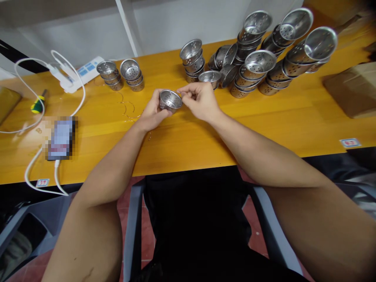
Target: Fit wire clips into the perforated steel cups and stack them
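Note:
My left hand [153, 112] is wrapped round a small perforated metal cup [170, 101], tilted with its mouth up towards me. At the cup's right rim, my right hand [201, 100] is closed in a pinch. A thin light piece, seemingly a wire end, shows at its fingertips; most of it is hidden. Several thin curved copper-coloured wires [129, 107] lie on the table left of my left hand. Just behind my right hand stands a single perforated cup [209, 77].
Tall stacks of perforated cups [254, 68] stand at the back right, some leaning. Two short cup stacks [131, 74] are at the back left, beside a white power strip [84, 74]. A phone [61, 137] with a cable, a screwdriver [38, 105] and a cardboard piece [352, 90] lie on the table.

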`<state>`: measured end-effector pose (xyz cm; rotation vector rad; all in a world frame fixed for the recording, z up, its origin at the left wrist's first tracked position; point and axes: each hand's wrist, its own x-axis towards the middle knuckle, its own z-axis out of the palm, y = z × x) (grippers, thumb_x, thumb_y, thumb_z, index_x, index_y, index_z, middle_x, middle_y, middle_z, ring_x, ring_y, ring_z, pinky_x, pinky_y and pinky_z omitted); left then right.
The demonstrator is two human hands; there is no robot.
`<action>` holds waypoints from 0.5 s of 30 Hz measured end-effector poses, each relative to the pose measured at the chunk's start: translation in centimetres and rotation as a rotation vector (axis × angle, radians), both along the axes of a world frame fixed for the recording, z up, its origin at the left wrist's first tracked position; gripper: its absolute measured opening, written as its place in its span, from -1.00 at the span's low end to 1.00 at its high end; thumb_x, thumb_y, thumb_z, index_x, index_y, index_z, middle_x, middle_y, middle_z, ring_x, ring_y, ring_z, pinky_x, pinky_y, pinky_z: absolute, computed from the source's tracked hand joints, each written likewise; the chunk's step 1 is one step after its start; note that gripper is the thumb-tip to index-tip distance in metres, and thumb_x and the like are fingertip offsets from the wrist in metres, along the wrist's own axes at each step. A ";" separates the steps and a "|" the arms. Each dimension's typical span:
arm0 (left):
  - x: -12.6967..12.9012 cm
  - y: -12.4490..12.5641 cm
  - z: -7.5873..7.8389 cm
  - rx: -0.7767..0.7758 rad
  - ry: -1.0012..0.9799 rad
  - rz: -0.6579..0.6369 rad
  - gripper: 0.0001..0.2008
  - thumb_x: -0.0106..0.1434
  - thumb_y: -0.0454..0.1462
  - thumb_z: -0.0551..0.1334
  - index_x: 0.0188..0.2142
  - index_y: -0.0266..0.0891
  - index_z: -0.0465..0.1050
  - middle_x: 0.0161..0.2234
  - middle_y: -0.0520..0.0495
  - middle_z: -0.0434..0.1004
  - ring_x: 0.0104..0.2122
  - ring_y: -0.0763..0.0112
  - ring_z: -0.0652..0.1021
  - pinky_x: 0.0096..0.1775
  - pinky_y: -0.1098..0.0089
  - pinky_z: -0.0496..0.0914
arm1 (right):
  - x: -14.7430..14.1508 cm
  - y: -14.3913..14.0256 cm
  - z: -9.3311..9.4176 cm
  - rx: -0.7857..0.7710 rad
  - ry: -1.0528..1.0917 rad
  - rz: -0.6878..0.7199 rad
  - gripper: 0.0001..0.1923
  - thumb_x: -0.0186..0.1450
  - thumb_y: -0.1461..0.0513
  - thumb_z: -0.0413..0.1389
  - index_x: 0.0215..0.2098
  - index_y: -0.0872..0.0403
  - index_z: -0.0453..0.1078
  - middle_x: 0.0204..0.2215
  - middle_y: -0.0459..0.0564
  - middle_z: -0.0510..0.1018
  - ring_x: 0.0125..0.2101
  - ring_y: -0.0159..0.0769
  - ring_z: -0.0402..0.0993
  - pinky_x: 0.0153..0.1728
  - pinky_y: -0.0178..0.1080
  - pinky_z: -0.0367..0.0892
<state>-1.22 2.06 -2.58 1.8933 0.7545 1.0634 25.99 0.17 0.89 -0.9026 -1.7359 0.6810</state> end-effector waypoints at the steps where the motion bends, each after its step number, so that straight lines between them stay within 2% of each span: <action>1: 0.0 -0.1 0.1 0.006 0.011 -0.009 0.00 0.30 0.43 0.68 0.42 0.00 0.40 0.21 -0.19 0.59 0.27 -0.16 0.73 0.34 -0.18 0.72 | 0.0 0.0 0.0 -0.002 0.002 -0.003 -0.87 0.51 0.21 0.42 0.01 0.00 0.79 -0.30 -0.02 0.68 -0.25 -0.13 0.58 -0.14 -0.06 0.68; 5: 0.7 -0.9 0.7 0.057 0.064 0.000 0.16 0.23 0.59 0.68 0.45 0.00 0.38 0.28 -0.22 0.64 0.25 -0.12 0.78 0.28 -0.14 0.76 | -0.3 -0.4 0.1 -0.015 -0.001 -0.027 -0.80 0.50 0.27 0.41 0.07 -0.01 0.78 -0.34 -0.08 0.60 -0.30 -0.15 0.55 -0.14 -0.06 0.65; 9: 1.7 -2.0 1.7 0.127 0.142 0.115 0.21 0.06 0.56 0.80 0.37 0.02 0.42 0.21 -0.16 0.73 0.12 -0.05 0.80 0.19 -0.15 0.77 | -0.9 -1.4 0.7 -0.026 -0.005 -0.037 -0.70 0.50 0.31 0.45 0.16 -0.07 0.74 -0.42 -0.19 0.44 -0.38 -0.16 0.45 -0.19 -0.07 0.63; 12: 2.2 -2.8 2.3 0.136 0.183 0.194 0.13 0.09 0.51 0.82 0.31 -0.02 0.47 0.12 -0.13 0.75 0.04 -0.03 0.79 0.13 -0.14 0.75 | -1.4 -2.0 1.3 -0.026 0.012 -0.020 -0.75 0.49 0.37 0.45 0.04 -0.08 0.70 -0.44 -0.20 0.42 -0.39 -0.19 0.41 -0.23 -0.09 0.58; 15: 2.6 -3.3 2.7 0.121 0.209 0.252 0.03 0.15 0.43 0.85 0.26 -0.07 0.53 0.06 -0.11 0.72 0.11 -0.10 0.81 0.23 -0.14 0.73 | -1.7 -2.3 1.6 -0.039 0.033 -0.016 -0.77 0.47 0.42 0.41 -0.09 -0.06 0.68 -0.44 -0.18 0.46 -0.39 -0.20 0.43 -0.26 -0.12 0.54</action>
